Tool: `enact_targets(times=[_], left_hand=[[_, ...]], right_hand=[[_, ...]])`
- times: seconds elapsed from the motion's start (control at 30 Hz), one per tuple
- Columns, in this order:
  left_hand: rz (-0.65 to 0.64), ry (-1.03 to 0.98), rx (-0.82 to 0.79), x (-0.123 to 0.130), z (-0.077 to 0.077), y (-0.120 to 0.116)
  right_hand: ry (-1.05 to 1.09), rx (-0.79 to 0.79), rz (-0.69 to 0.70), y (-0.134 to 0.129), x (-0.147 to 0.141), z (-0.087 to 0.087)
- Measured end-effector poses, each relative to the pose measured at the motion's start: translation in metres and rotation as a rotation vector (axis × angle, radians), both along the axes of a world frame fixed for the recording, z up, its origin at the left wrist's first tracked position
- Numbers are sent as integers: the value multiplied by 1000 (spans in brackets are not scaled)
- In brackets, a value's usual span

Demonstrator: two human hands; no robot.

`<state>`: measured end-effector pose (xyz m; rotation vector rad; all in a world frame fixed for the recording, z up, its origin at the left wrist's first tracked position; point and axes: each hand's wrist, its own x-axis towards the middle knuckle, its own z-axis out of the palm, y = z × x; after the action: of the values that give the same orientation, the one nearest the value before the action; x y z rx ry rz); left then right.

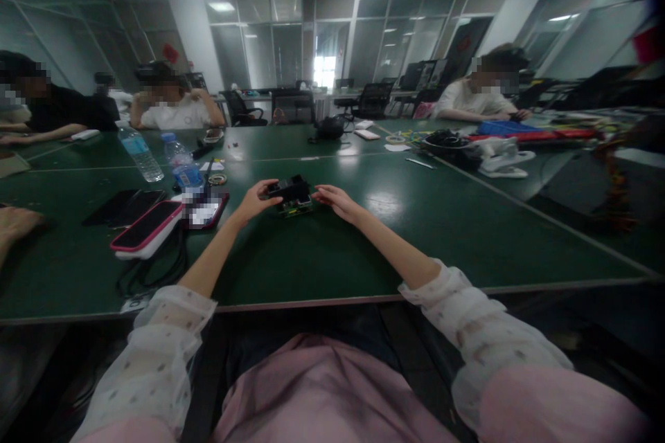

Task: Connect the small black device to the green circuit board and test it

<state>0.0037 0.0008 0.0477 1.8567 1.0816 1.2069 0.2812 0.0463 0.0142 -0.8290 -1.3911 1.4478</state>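
On the green table in front of me is a small circuit board [297,210] with a black boxy part [296,190] on top. My left hand [255,201] grips the left side of this assembly, its thumb along the front and its fingers behind. At the right side, my right hand [337,201] has its fingers stretched toward the board, with nothing visible in them. Whether its fingertips touch the board I cannot tell. Fine details of the black part are too dark to make out.
Left of me lie a pink-edged phone [148,227], dark cables [174,264], a tape roll [217,180] and water bottles [183,165]. Another person's hand [21,223] rests at the left edge. Farther right are a thin pen-like tool [420,163] and white plastic pieces [503,159]. Several people sit around the table.
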Motion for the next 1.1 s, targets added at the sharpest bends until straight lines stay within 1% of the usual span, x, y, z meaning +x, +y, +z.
enact_targets(times=[0.1, 0.23, 0.37, 0.43, 0.57, 0.77, 1.1], left_hand=[[-39, 43, -18, 5, 1, -4], [-53, 128, -32, 3, 0, -4], [-79, 272, 18, 2, -10, 0], [-107, 310, 26, 2, -16, 3], [-136, 322, 20, 0, -22, 6], [-143, 310, 11, -1, -22, 7], [-156, 290, 3, -1, -23, 8]], right_hand=[[-6, -12, -39, 1, -1, 0], [-13, -21, -51, 1, -1, 1], [14, -26, -47, -1, -1, 2], [21, -26, -44, -2, 0, 2], [20, -21, -39, -2, 0, 0], [49, -19, -21, -2, -1, 0], [-6, -7, -16, -4, 0, 1]])
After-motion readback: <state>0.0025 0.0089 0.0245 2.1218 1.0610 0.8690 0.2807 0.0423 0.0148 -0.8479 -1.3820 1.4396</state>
